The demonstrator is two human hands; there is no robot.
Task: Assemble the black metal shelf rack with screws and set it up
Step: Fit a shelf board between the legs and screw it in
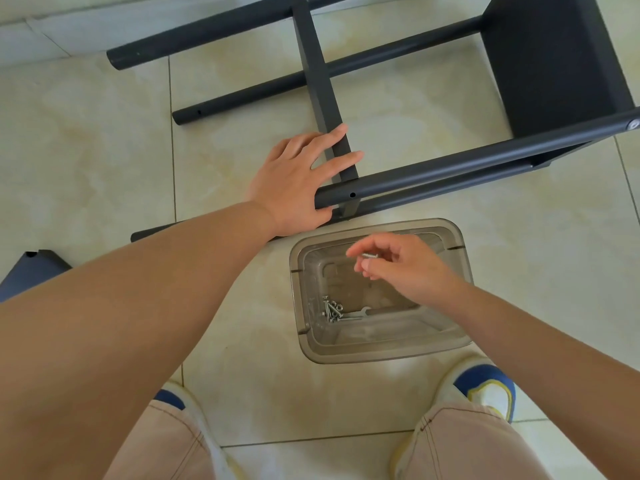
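Note:
The black metal rack [433, 171] lies on its side on the tiled floor, its round posts running left to right, with a flat shelf panel [554, 60] fixed at the right end. My left hand [298, 181] rests with straight fingers on a thin shelf panel [320, 84] standing on edge between the posts, near the open end of the nearest post. A screw hole [352, 195] shows on that post. My right hand [398, 265] hovers over a clear plastic tub [450, 344] and pinches a silver screw [367, 256] between thumb and fingertips.
Several loose screws [332, 310] and a small flat wrench [362, 312] lie in the tub's bottom. Another black panel [31, 271] pokes in at the left edge. My knees and shoes [485, 389] sit at the bottom, with a wall base along the top left.

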